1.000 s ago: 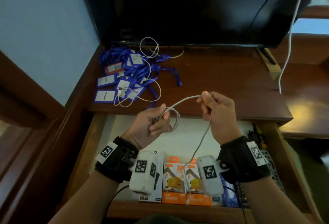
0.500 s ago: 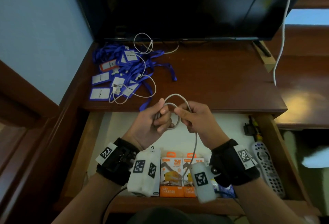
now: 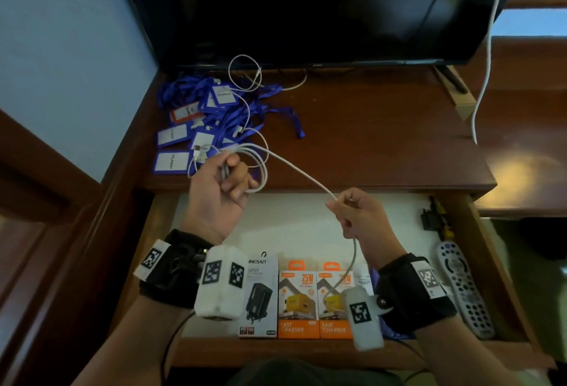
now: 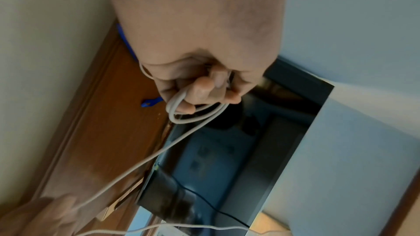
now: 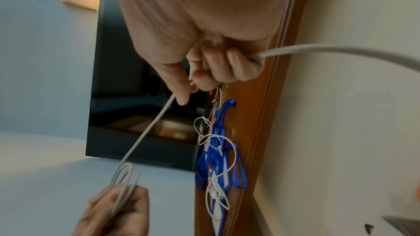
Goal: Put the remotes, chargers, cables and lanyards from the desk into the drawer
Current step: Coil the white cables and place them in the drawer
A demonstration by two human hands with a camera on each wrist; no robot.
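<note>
My left hand (image 3: pixel 228 178) grips several coils of a white cable (image 3: pixel 294 169) above the desk's front edge; the loops (image 4: pixel 193 114) hang from its curled fingers. My right hand (image 3: pixel 349 210) pinches the same cable (image 5: pixel 147 132) further along, over the open drawer (image 3: pixel 306 226), and the loose end trails down past my wrist. Blue lanyards with badge holders (image 3: pixel 196 121) and a thin white cable (image 3: pixel 245 85) lie at the desk's back left. Charger boxes (image 3: pixel 299 302) and a grey remote (image 3: pixel 463 287) lie in the drawer.
A dark TV screen (image 3: pixel 306 8) stands at the back of the wooden desk (image 3: pixel 383 140). A white cord (image 3: pixel 484 63) hangs down at the right. Black plugs (image 3: pixel 432 217) sit in the drawer's right corner. A blue wall (image 3: pixel 61 48) is on the left.
My hands were together winding a loop; now the right hand has slid away to the right along the cable, and the left hand with the coil has moved up over the desk edge.
</note>
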